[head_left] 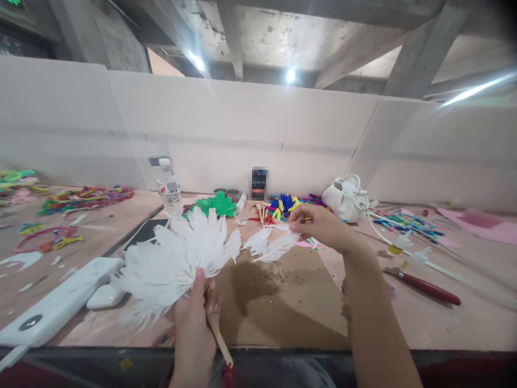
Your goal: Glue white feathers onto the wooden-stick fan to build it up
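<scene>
My left hand (197, 307) is closed round the wooden handle (219, 339) of a white feather fan (173, 258), its thumb pressing where the quills meet. The feathers spread up and to the left, and a red tassel (228, 374) hangs from the handle's end. My right hand (313, 226) reaches forward with fingers pinched at the right end of loose white feathers (274, 245); its fingertips are partly hidden. Below these feathers is a brown board (291, 302) strewn with dark crumbs.
Behind the fan are a water bottle (172, 188), green feathers (218, 203), and blue and yellow feathers (285, 207). A white pouch (346, 198) stands back right. A red-handled tool (428, 288) lies right, near small glue bottles (399, 245). A white power bank (60, 302) lies left.
</scene>
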The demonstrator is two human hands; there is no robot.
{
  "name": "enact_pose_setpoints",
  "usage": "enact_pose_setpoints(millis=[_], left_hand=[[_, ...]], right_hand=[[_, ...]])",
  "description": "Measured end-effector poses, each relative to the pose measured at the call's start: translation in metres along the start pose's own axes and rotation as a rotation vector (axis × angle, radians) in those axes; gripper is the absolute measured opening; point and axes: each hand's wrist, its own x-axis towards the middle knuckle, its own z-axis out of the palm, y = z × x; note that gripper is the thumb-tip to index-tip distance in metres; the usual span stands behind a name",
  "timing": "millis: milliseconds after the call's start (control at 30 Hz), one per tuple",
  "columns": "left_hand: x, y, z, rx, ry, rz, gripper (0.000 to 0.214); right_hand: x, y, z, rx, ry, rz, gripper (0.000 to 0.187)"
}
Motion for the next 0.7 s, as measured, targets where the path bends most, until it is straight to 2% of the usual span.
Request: enact_pose_setpoints(millis=[167, 300, 400, 533, 700], left_hand=[[-0.019, -0.016, 0.014, 0.07, -0.105, -0.114, 0.047], [-0.031, -0.029, 0.023, 0.081, -0.201, -0.172, 0.05], [-0.033, -0.031, 0.026, 0.073, -0.208, -0.158, 0.045], [-0.033, -0.029, 0.025, 0.056, -0.199, -0.134, 0.053], [-0.034, -0.029, 0.021, 0.055, -0.161, -0.133, 0.057]], right_hand=[[-0.029, -0.01, 0.006, 0.047, 0.004, -0.101, 0.009], [-0.043, -0.008, 0.011, 0.145, 0.032, -0.164, 0.013], [-0.046, -0.003, 0.014, 0.228, 0.045, -0.182, 0.017], [-0.047, 0.002, 0.017, 0.27, 0.106, -0.193, 0.021], [-0.062, 0.012, 0.033, 0.399, 0.239, -0.11, 0.038]])
